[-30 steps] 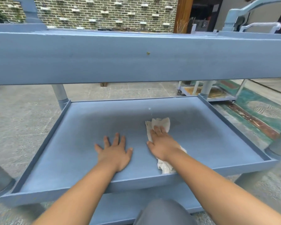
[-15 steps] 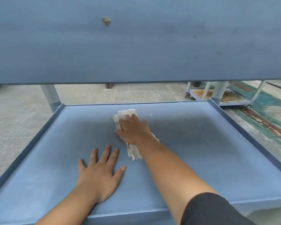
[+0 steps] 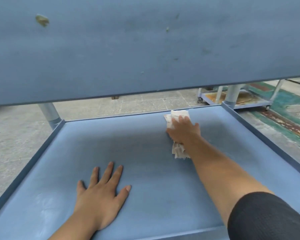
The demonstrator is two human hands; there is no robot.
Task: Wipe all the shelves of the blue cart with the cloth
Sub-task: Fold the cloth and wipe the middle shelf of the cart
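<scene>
I look into the blue cart's middle shelf (image 3: 137, 149), a shallow blue tray with a raised rim. My right hand (image 3: 184, 130) presses a crumpled white cloth (image 3: 175, 116) flat on the shelf near its far rim, right of centre; part of the cloth trails out under my wrist (image 3: 178, 152). My left hand (image 3: 100, 193) lies flat on the shelf near the front left, fingers spread, holding nothing. The side wall of the cart's upper shelf (image 3: 145, 49) fills the top half of the view.
Two grey cart posts (image 3: 49, 115) (image 3: 231, 95) stand at the far corners. Beyond lie a grey paved floor, a small wheeled cart (image 3: 235, 99) with a rusty shelf, and a green patterned rug (image 3: 284, 118) at right.
My right hand has slid the cloth from the shelf's near middle to the far left, then rightward along the far rim. My head has come lower and closer. The left hand stays planted.
</scene>
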